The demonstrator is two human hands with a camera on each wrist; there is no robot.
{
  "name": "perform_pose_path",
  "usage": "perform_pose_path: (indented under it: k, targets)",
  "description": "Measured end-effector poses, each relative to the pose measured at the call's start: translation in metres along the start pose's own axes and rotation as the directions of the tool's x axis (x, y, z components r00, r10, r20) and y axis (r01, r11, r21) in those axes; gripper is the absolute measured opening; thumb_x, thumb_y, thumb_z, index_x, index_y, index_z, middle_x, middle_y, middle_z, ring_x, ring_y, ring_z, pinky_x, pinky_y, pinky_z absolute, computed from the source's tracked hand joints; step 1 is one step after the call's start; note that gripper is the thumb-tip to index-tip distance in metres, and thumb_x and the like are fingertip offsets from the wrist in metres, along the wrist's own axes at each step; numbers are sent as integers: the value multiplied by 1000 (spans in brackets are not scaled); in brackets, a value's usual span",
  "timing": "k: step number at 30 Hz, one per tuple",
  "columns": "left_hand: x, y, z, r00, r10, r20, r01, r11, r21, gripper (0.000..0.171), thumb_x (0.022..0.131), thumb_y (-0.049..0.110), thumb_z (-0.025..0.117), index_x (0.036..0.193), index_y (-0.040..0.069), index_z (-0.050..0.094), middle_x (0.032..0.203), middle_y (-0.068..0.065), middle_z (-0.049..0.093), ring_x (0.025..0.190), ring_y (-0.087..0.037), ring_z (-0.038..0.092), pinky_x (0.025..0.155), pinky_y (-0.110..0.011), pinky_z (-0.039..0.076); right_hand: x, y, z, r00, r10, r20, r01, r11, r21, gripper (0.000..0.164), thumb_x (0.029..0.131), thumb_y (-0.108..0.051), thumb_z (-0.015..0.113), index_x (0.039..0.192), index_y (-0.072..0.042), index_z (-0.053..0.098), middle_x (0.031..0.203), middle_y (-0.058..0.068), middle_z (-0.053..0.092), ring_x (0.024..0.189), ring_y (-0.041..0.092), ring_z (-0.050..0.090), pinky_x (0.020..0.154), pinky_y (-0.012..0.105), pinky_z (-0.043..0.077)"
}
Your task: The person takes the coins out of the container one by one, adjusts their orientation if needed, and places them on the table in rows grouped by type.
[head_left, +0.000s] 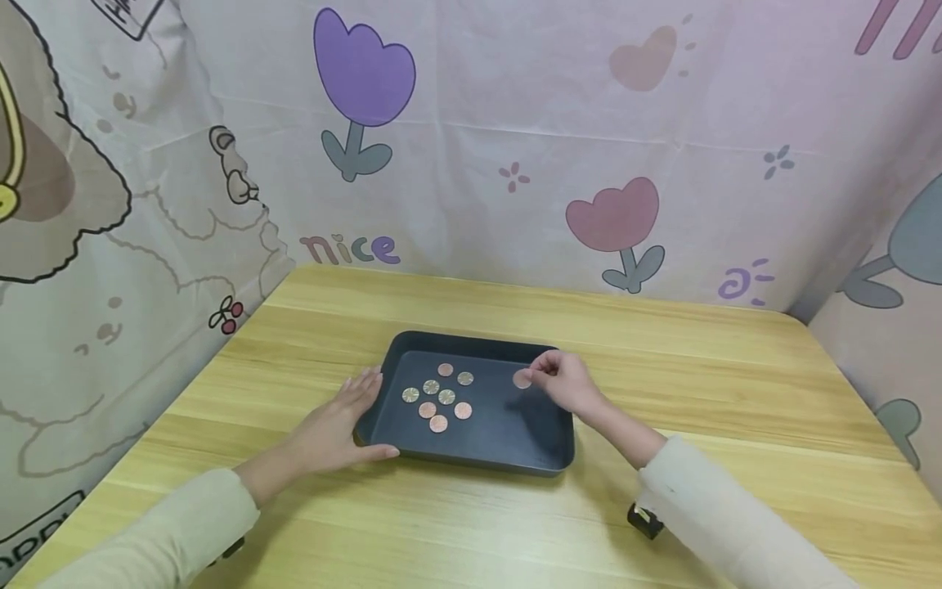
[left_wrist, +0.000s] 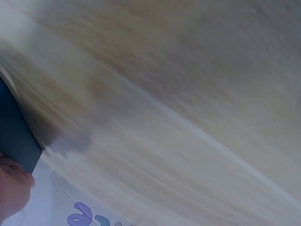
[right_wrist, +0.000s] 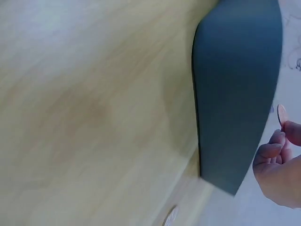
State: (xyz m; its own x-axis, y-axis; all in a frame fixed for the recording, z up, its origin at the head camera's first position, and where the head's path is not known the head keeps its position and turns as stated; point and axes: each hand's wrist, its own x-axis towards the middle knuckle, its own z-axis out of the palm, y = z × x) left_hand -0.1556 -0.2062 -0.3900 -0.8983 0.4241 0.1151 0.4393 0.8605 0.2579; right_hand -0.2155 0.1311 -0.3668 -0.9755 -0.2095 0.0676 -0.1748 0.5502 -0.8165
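Observation:
A dark, shallow rectangular tray (head_left: pixel 508 446) sits on the wooden table. Several copper and brass-coloured coins (head_left: pixel 446 397) lie flat in its left half. Over the tray's right half, my right hand (head_left: pixel 567 383) pinches a copper coin (head_left: pixel 522 378) between thumb and fingertips. The right wrist view shows this coin (right_wrist: pixel 282 114) held up above the tray's side wall (right_wrist: pixel 235 94). My left hand (head_left: pixel 334 429) rests at the tray's left side, fingers extended along it and thumb at the near rim. Part of that hand (left_wrist: pixel 14 188) shows beside the tray wall (left_wrist: pixel 19 136) in the left wrist view.
In the right wrist view, a coin-like disc (right_wrist: pixel 171 215) lies on the table outside the tray. A patterned cloth (head_left: pixel 471 204) hangs behind the wooden table (head_left: pixel 736 393) and along its sides. A small black device (head_left: pixel 645 520) sits under the right sleeve.

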Motion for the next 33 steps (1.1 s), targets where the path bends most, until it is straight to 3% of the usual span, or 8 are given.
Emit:
perform_pose_path:
  k: [14, 20, 26, 33]
  targets:
    - [1, 0, -2, 1000, -18, 23, 18, 1000, -9, 110, 69, 67, 65, 142, -7, 29, 152, -19, 23, 141, -36, 21, 116, -49, 22, -33, 17, -40, 973, 219, -67, -209, 969, 130, 19, 88, -14, 61, 87, 5, 61, 60, -7, 45, 55, 6, 41, 46, 18, 35]
    - [1, 0, -1, 999, -24, 29, 25, 1000, -9, 110, 69, 68, 64, 142, -6, 29, 153, -18, 22, 141, -36, 21, 116, -49, 22, -46, 32, -51, 956, 288, -52, -277, 949, 151, 19, 88, -15, 61, 88, 4, 61, 59, -7, 46, 55, 5, 42, 50, 18, 40]
    - [0, 0, -1, 999, -26, 31, 27, 1000, -17, 110, 69, 68, 64, 142, -6, 29, 152, -18, 23, 141, -36, 21, 116, -49, 21, -59, 50, -56, 937, 350, 1, -346, 927, 146, 17, 88, -13, 60, 83, 3, 63, 56, -8, 45, 51, 4, 37, 45, 16, 33]
    - [1, 0, -1, 1000, -20, 24, 21, 1000, -15, 109, 69, 68, 64, 142, -6, 29, 153, -18, 23, 141, -36, 21, 116, -49, 22, -69, 63, -57, 911, 412, 7, -410, 907, 94, 16, 86, -10, 59, 85, 5, 64, 66, -7, 59, 47, 2, 35, 40, 13, 28]
